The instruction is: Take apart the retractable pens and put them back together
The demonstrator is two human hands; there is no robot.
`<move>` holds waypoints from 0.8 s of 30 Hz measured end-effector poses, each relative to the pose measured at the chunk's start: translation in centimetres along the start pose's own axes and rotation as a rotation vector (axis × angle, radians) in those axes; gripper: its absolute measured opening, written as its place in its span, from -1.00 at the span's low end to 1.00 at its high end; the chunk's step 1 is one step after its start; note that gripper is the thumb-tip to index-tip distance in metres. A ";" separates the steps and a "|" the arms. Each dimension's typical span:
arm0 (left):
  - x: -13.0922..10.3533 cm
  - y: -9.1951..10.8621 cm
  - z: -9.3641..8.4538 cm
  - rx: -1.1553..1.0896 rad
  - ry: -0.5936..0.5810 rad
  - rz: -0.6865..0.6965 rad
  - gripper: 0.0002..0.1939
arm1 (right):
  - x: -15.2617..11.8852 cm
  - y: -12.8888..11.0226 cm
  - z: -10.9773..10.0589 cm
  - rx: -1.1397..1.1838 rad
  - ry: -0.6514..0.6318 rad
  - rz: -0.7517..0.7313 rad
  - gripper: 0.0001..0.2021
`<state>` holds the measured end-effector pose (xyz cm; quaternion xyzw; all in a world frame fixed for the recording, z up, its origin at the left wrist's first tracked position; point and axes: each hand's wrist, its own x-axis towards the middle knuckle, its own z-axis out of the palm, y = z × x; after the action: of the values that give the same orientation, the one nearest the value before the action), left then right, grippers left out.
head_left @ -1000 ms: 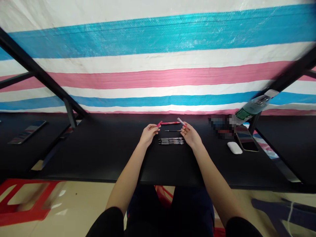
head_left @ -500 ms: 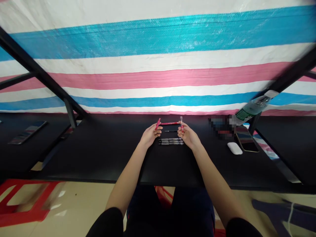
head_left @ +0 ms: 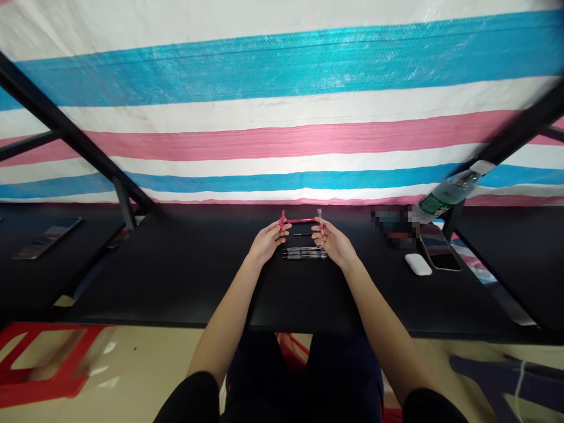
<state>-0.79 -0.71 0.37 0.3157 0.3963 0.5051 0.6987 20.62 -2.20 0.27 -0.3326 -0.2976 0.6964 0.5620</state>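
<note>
At a black counter (head_left: 176,282), sits with both forearms stretched over it. Nearest, has clear pens (head_left: 304,253) laid side by side, with a white case (head_left: 418,264) and a phone (head_left: 440,249) well off to the right. Just beyond the pens, pinches a red piece (head_left: 282,218) in the left hand (head_left: 265,242) and a clear tube (head_left: 320,214), reddish lower down, in the right hand (head_left: 335,239), holding them apart, near upright. Between the hands, farther back, has a refill (head_left: 299,234), then a red pen (head_left: 301,221). Beyond, faces a striped sheet (head_left: 282,138).

Open bench (head_left: 185,276) left of the hands (head_left: 265,242), pens (head_left: 304,253) lying between them, bottle (head_left: 446,197), phone (head_left: 442,249) and white case (head_left: 418,264) crowding the right, slanted bar (head_left: 83,144) at far left
</note>
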 end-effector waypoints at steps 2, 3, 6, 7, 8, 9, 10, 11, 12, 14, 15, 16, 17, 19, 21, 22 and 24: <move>0.0 0.0 0.0 0.006 0.001 -0.006 -0.70 | -0.1 0.0 -0.1 -0.011 -0.012 -0.013 -0.70; 0.0 0.1 0.0 0.011 0.001 -0.008 -0.69 | -0.1 0.0 -0.1 -0.016 -0.013 -0.020 -0.70; -0.1 0.1 0.1 0.018 0.002 -0.010 -0.67 | -0.2 0.1 -0.2 -0.027 0.000 -0.035 -0.69; -0.1 0.1 0.1 0.018 0.003 -0.006 -0.66 | -0.2 0.1 -0.2 -0.031 0.006 -0.039 -0.69; -0.1 0.1 0.1 0.017 0.003 -0.001 -0.65 | -0.2 0.1 -0.2 -0.034 0.012 -0.044 -0.70; -0.1 0.1 0.1 0.016 0.006 0.005 -0.63 | -0.2 0.1 -0.3 -0.037 0.015 -0.049 -0.70; -0.1 0.0 0.0 0.014 0.009 0.011 -0.62 | -0.1 0.1 -0.3 -0.037 0.015 -0.052 -0.71; 0.0 -0.1 0.0 0.012 0.012 0.016 -0.60 | -0.1 0.1 -0.3 -0.037 0.014 -0.053 -0.71; 0.1 -0.1 -0.1 0.009 0.013 0.021 -0.58 | -0.1 0.1 -0.4 -0.036 0.012 -0.052 -0.72; 0.2 -0.2 -0.2 0.004 0.009 0.028 -0.57 | 0.0 0.1 -0.4 -0.033 0.007 -0.046 -0.73; 0.2 -0.2 -0.2 0.003 0.007 0.029 -0.57 | 0.0 0.0 -0.5 -0.031 0.004 -0.043 -0.73; 0.2 -0.2 -0.1 0.004 0.007 0.026 -0.59 | 0.0 0.0 -0.5 -0.029 0.001 -0.042 -0.74; 0.2 -0.2 -0.1 0.007 0.011 0.022 -0.61 | 0.0 0.0 -0.5 -0.026 -0.003 -0.043 -0.74; 0.1 -0.1 0.0 0.021 0.027 0.009 -0.66 | 0.0 0.0 -0.6 -0.020 -0.008 -0.046 -0.75; 0.0 0.0 0.2 0.038 0.039 -0.001 -0.69 | 0.1 0.0 -0.6 -0.018 -0.003 -0.046 -0.77; 0.0 0.1 0.3 0.044 0.043 -0.002 -0.69 | 0.1 0.0 -0.6 -0.019 0.002 -0.044 -0.77; -0.1 0.2 0.4 0.050 0.051 -0.004 -0.67 | 0.1 0.0 -0.6 -0.025 0.014 -0.036 -0.77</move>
<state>-0.53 -0.76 0.74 0.3195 0.4270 0.5015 0.6812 21.04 -2.03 -0.09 -0.3391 -0.3083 0.6801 0.5722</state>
